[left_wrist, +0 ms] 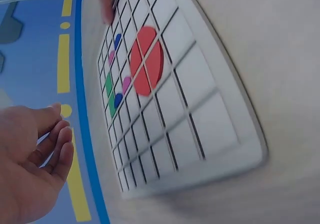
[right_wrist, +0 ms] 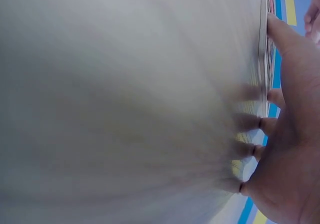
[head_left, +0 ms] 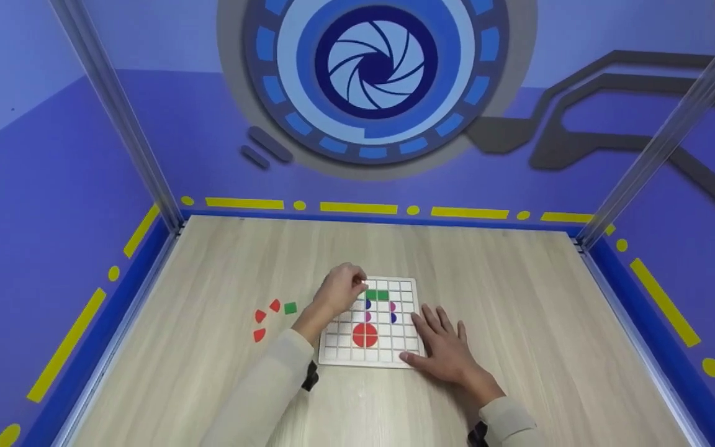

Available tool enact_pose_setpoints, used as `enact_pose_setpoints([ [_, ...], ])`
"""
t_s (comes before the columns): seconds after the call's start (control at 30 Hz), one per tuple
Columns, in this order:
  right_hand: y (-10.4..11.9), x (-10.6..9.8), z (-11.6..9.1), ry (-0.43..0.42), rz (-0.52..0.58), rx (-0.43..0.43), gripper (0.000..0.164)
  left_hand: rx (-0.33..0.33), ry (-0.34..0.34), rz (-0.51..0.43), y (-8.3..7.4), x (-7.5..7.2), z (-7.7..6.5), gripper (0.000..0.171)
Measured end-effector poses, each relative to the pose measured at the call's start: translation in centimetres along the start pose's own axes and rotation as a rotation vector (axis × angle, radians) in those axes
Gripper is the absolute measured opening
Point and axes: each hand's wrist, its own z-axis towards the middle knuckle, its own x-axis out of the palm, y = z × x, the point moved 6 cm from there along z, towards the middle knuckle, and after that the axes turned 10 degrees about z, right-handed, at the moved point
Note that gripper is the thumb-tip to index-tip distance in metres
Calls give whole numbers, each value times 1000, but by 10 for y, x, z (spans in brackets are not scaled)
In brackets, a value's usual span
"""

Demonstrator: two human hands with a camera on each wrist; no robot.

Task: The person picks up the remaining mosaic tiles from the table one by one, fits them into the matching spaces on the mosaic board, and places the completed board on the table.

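Observation:
A white gridded board (head_left: 370,364) in a pale frame lies on the table. Set in its cells are a red circle (head_left: 359,330) made of quarter pieces, two green squares (head_left: 383,295), and blue and pink half-circles (head_left: 393,307). Over the board's far left part hovers my left hand (head_left: 337,290), thumb and fingertips drawn together; I cannot tell whether a small piece is between them. In the left wrist view, that hand (left_wrist: 32,164) has its fingers curled toward the thumb. My right hand (head_left: 447,351) rests with fingers spread along the board's right edge, thumb on its near right corner.
Left of the board lie three loose red quarter pieces (head_left: 260,316) and a green square (head_left: 290,308). Blue and purple panels (head_left: 395,186) with yellow marks enclose the wooden table (head_left: 221,267) at the back and both sides. Metal posts (head_left: 140,143) stand at its far corners.

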Motion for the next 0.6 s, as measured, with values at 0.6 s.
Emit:
enact_pose_setpoints([
  [0.6,2,2,1,-19,-10,-10,97,13,16,101,18,33,-11,19],
])
